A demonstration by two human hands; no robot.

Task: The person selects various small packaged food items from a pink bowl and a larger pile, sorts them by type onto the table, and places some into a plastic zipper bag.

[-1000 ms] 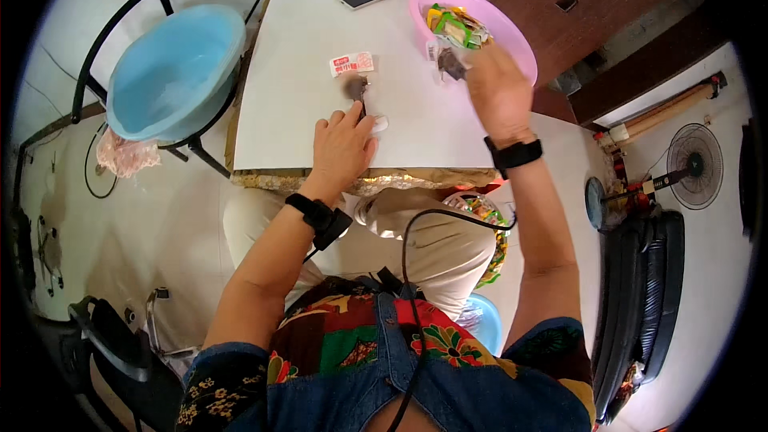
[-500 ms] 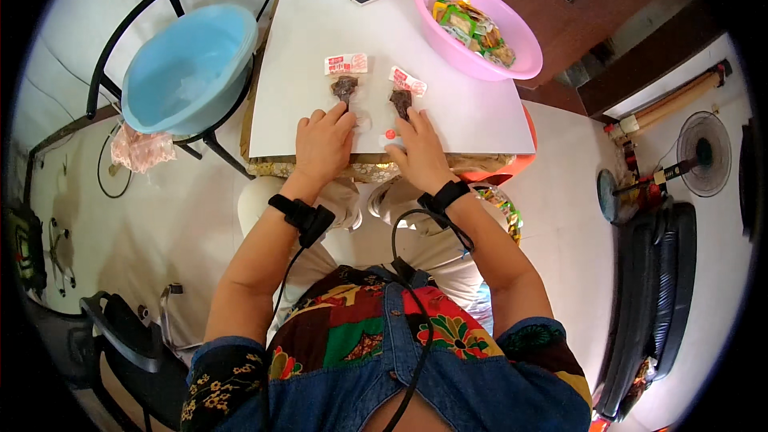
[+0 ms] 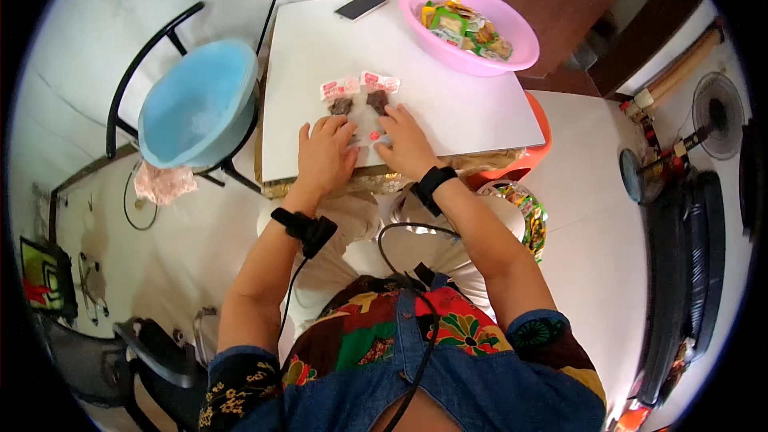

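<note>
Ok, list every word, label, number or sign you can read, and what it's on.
Left packet, red-and-white label: print too small to read.
Right packet, red-and-white label: also too small.
Colourful packets in the pink basin: too small and blurred.
Nothing else reads clearly.

We rest the fingers of our left hand (image 3: 326, 154) on a clear packet (image 3: 342, 106) with dark contents, and those of our right hand (image 3: 410, 146) on a second packet (image 3: 378, 100) just beside it. The white tabletop (image 3: 472, 116) also bears a phone (image 3: 361, 6) and a pink basin (image 3: 450, 58) of colourful packets (image 3: 452, 24).
</note>
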